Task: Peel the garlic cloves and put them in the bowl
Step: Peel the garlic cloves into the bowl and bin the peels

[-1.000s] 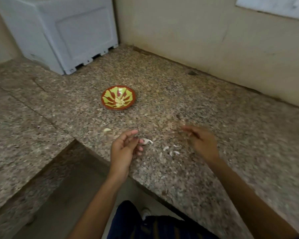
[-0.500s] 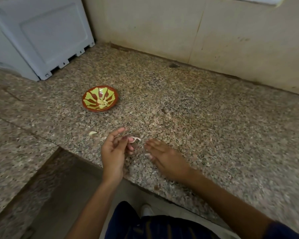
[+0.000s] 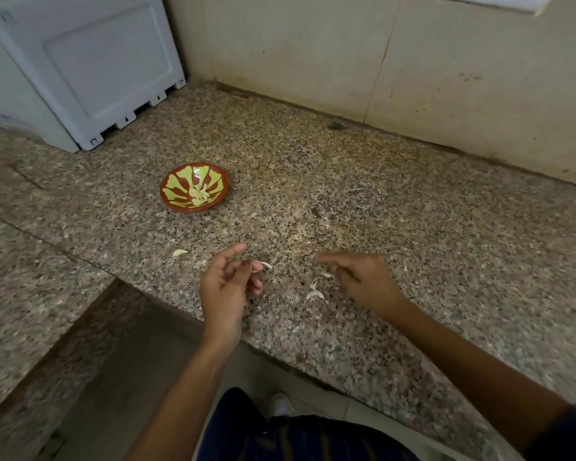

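Note:
A red bowl (image 3: pixel 180 202) with yellow-green leaf pattern sits on the granite counter (image 3: pixel 413 227) and holds several peeled garlic cloves (image 3: pixel 200 193). My left hand (image 3: pixel 226 284) hovers at the counter's front edge and pinches a garlic clove (image 3: pixel 262 265) whose whitish skin sticks out to the right; its index finger points forward. My right hand (image 3: pixel 363 281) is a hand's width to the right, blurred, with fingers loosely stretched toward the left. A scrap of peel (image 3: pixel 326 275) lies right at its fingertips. One loose clove (image 3: pixel 180 252) lies left of my left hand.
Bits of garlic skin (image 3: pixel 315 294) lie on the counter between my hands. A white plastic appliance (image 3: pixel 80 71) stands at the back left against the wall. The counter steps down to a lower slab (image 3: pixel 30 277) on the left, with the floor and my shoe below.
My right hand has pulled away to the right from my left hand, and skin bits show on the counter where it was. My left hand has kept its hold on the clove.

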